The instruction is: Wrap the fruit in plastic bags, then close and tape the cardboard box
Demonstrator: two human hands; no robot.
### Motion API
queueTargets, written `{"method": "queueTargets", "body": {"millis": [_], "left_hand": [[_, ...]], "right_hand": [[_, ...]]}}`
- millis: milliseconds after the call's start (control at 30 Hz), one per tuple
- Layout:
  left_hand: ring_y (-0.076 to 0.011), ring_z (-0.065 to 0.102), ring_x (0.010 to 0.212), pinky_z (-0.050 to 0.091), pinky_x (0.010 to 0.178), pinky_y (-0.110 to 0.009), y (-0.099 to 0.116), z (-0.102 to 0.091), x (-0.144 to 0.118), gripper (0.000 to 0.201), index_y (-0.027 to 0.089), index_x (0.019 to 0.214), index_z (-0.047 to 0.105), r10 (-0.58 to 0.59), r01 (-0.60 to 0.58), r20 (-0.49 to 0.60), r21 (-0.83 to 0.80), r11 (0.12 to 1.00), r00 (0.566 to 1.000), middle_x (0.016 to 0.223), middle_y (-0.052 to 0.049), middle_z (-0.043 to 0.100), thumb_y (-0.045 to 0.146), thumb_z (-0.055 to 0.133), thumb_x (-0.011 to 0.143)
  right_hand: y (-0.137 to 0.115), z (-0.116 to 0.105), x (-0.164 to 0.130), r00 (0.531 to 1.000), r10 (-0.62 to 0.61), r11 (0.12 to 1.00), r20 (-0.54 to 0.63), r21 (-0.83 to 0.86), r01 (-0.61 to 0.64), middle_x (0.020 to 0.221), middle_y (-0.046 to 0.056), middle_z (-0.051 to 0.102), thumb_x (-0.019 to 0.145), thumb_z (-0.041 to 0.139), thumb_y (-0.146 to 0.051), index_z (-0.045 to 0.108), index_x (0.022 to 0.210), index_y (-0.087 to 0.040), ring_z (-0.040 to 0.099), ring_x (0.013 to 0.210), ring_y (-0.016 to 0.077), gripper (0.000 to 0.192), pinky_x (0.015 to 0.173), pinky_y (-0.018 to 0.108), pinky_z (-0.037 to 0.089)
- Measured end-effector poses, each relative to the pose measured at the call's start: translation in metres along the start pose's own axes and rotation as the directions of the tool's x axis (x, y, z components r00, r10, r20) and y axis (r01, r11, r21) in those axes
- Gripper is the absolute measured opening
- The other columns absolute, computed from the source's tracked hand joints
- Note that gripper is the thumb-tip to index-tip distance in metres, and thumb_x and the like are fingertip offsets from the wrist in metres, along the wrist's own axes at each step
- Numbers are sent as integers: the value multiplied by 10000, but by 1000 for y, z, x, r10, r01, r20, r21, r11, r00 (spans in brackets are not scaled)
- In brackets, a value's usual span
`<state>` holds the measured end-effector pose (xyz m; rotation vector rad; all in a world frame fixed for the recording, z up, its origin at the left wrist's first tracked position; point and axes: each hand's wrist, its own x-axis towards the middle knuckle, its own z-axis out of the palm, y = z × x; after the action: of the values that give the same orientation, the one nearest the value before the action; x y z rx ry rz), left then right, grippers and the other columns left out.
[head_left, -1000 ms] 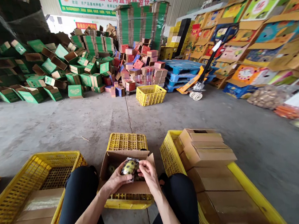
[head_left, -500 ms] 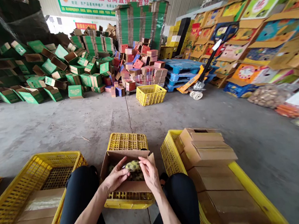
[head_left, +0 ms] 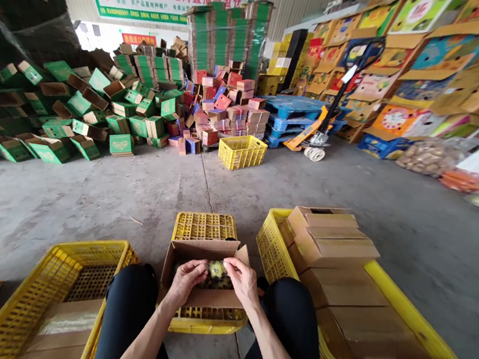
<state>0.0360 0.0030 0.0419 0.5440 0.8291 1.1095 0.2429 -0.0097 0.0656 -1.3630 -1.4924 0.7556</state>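
Between my two hands is a pale yellow-green fruit (head_left: 218, 269) in what looks like a clear wrapper with dark marks; its exact kind is too small to tell. My left hand (head_left: 186, 279) is closed, fingertips pinched at the left end of the wrapped fruit. At the right end, my right hand (head_left: 241, 276) pinches with thumb and fingers. Both hands are over an open cardboard box (head_left: 213, 298), where more dark-spotted fruit partly shows beneath. The box stands on an upturned yellow crate (head_left: 203, 226) between my knees.
To my left, a yellow crate (head_left: 123, 247) holds taped cartons (head_left: 62, 343). On my right, another yellow crate (head_left: 270, 246) is filled with closed cartons (head_left: 346, 286). Farther off are a small yellow crate (head_left: 242, 152), a pallet jack (head_left: 319, 133), blue pallets (head_left: 289, 108) and heaped green boxes (head_left: 121, 145).
My left hand has gone from spread fingers under the fruit to a pinch at its left end. The fruit has turned and sits slightly lower. My right hand stays nearly in place.
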Motion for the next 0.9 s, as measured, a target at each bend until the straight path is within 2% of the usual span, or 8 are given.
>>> {"method": "queueTargets", "body": {"millis": [200, 267, 333, 400, 467, 567, 733, 900], "left_hand": [[-144, 696, 674, 541, 638, -216, 5, 2, -1, 550, 126, 990, 834, 29, -25, -44, 98, 995, 999, 766, -72, 763, 512, 974, 624], [-103, 623, 562, 461, 534, -182, 5, 1, 1, 526, 127, 953, 835, 47, -42, -50, 107, 993, 998, 668, -39, 722, 524, 964, 633], [-56, 480, 439, 335, 443, -167, 4, 0, 3, 507, 126, 932, 836, 72, -67, -40, 120, 991, 997, 528, 18, 623, 533, 949, 652], [-39, 404, 412, 273, 423, -171, 3, -1, 4, 494, 128, 935, 838, 87, -82, -34, 130, 988, 996, 501, 36, 591, 524, 946, 660], [-65, 514, 496, 356, 480, -174, 2, -1, 5, 485, 136, 943, 842, 85, -79, -44, 126, 989, 995, 638, -14, 698, 500, 960, 646], [-169, 691, 766, 524, 698, -241, 3, 2, 4, 479, 146, 938, 845, 73, -69, -52, 75, 995, 996, 902, -93, 791, 475, 980, 618], [-211, 721, 837, 570, 813, -315, 7, 5, 0, 471, 144, 931, 838, 41, -41, -26, 6, 999, 999, 924, -98, 788, 470, 984, 625], [-236, 739, 963, 579, 881, -333, 8, 4, -6, 565, 175, 1157, 795, -61, 60, 137, 10, 998, 989, 1163, -127, 766, 428, 970, 684]], "right_hand": [[-4, 2, 7, 987, 145, 977, -66, 164, -132, 939, 120, 824, 850, 716, -589, 828, 978, -188, 777, 861, 282, 436, 820, 370, 621], [-4, 3, 9, 975, 213, 946, -62, 262, -190, 945, 126, 826, 796, 762, -608, 831, 983, -181, 781, 880, 293, 472, 828, 382, 625], [-3, 4, 11, 960, 273, 909, -60, 344, -236, 962, 127, 828, 751, 801, -611, 833, 990, -180, 783, 898, 300, 494, 843, 395, 628], [-1, 5, 11, 949, 310, 879, -63, 400, -261, 988, 127, 828, 723, 830, -600, 836, 993, -181, 783, 919, 304, 498, 869, 410, 626], [0, 5, 11, 943, 327, 860, -67, 434, -268, 1016, 126, 827, 710, 847, -586, 838, 998, -183, 780, 943, 309, 495, 899, 426, 620], [0, 5, 10, 936, 345, 841, -67, 465, -277, 1030, 126, 827, 698, 864, -572, 840, 1000, -186, 778, 957, 312, 490, 919, 436, 615], [-4, 3, 10, 938, 341, 844, -66, 461, -275, 1042, 126, 826, 703, 861, -585, 841, 1011, -189, 780, 968, 312, 502, 920, 430, 619], [-8, -2, 8, 948, 312, 875, -60, 407, -262, 1049, 139, 825, 744, 819, -625, 837, 1053, -176, 781, 972, 327, 546, 900, 446, 632]]}}
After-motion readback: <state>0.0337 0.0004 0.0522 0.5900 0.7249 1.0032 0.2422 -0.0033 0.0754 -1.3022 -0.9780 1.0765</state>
